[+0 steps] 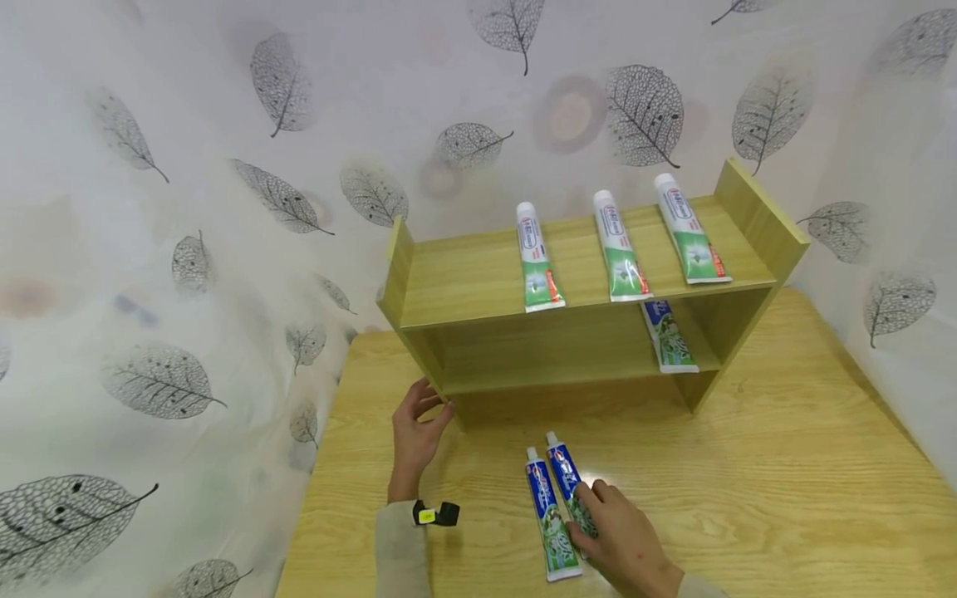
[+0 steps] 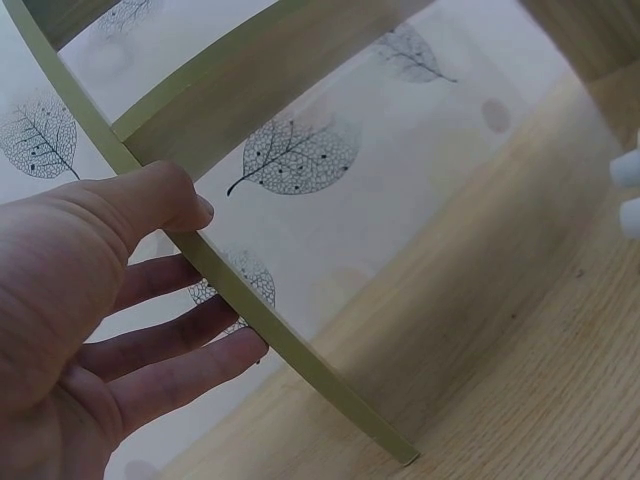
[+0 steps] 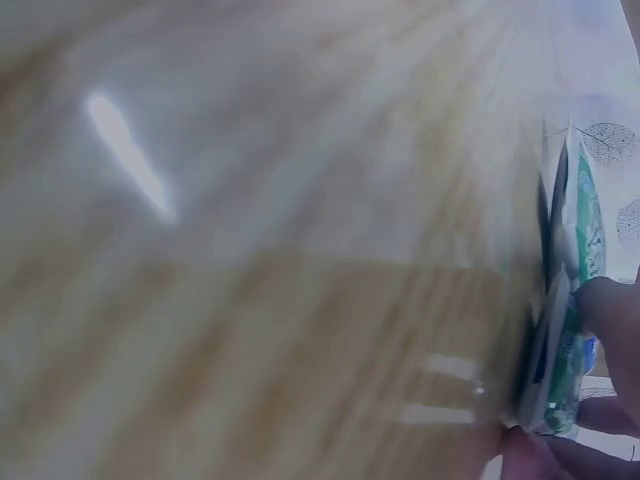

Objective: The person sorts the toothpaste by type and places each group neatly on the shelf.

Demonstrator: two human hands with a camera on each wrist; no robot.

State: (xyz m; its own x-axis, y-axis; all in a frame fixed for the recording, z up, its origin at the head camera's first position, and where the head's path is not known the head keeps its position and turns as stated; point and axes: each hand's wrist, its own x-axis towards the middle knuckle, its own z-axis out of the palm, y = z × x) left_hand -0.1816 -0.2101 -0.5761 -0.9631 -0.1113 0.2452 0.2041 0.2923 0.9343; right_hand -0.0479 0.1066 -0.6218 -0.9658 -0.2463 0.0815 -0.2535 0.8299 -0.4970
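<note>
1. The left hand (image 1: 414,436) gripped the front edge of the wooden shelf unit's (image 1: 478,286) left side panel, thumb on the near face and the other fingers (image 2: 190,365) curled behind it, as the left wrist view showed.
2. The right hand (image 1: 624,540) lay on the right one of two blue toothpaste tubes (image 1: 571,490) on the bench (image 1: 785,465), in front of the shelf unit. Its fingers were bent over the tube's lower half; the blurred right wrist view showed a fingertip and thumb touching the tube's edges, though whether the pinch had fully closed I could not tell.
3. The second blue tube (image 1: 548,519) lay touching the first, on its left, caps pointing toward the shelf unit.
4. On the shelf unit's top board lay three green-and-white tubes (image 1: 620,247); on its lower board, at the right end, lay another blue tube (image 1: 668,336).
5. To do this well, I judged the fingers should pinch the right tube alone by its long edges, lifting straight up so its neighbour was not dragged, while the left hand kept the shelf unit steady.
</note>
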